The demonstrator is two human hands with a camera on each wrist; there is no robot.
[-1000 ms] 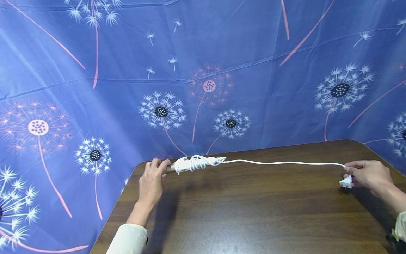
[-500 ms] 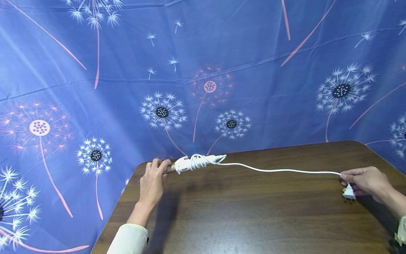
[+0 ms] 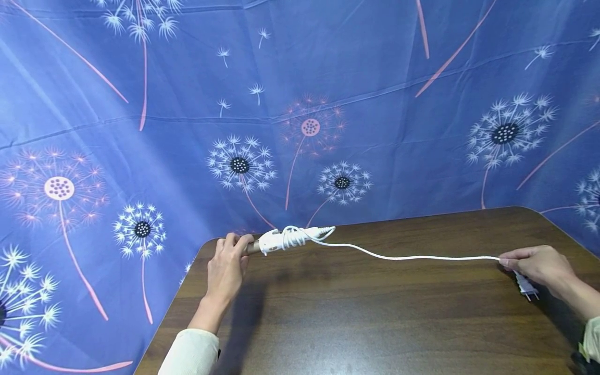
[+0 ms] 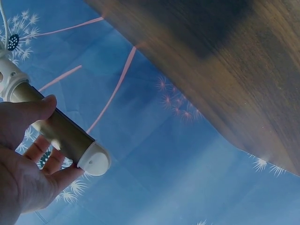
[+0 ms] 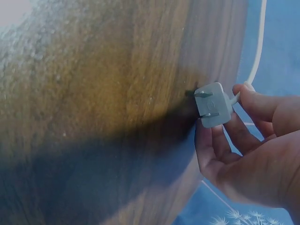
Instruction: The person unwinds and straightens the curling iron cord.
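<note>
A white curling iron [image 3: 276,242] with a brownish-gold barrel lies level across the back left of the view, its cord coiled round the handle. My left hand [image 3: 225,273] grips it by the barrel. In the left wrist view, the thumb lies along the barrel [image 4: 70,133] and the fingers curl under it, near the white end cap [image 4: 95,160]. The white cord [image 3: 408,258] runs to the right, sagging slightly. At its far end my right hand [image 3: 541,264] pinches the cord between thumb and finger. A two-pin plug [image 5: 213,105] hangs just below that pinch, prongs outward.
Beneath both hands is a brown wooden table [image 3: 375,312] with rounded back corners. A blue cloth [image 3: 398,130] printed with dandelions hangs behind it and along the left side.
My right hand has moved a little left and down, so the cord sags more. The plug has swung rightward under the hand. My left hand and the curling iron stay almost still.
</note>
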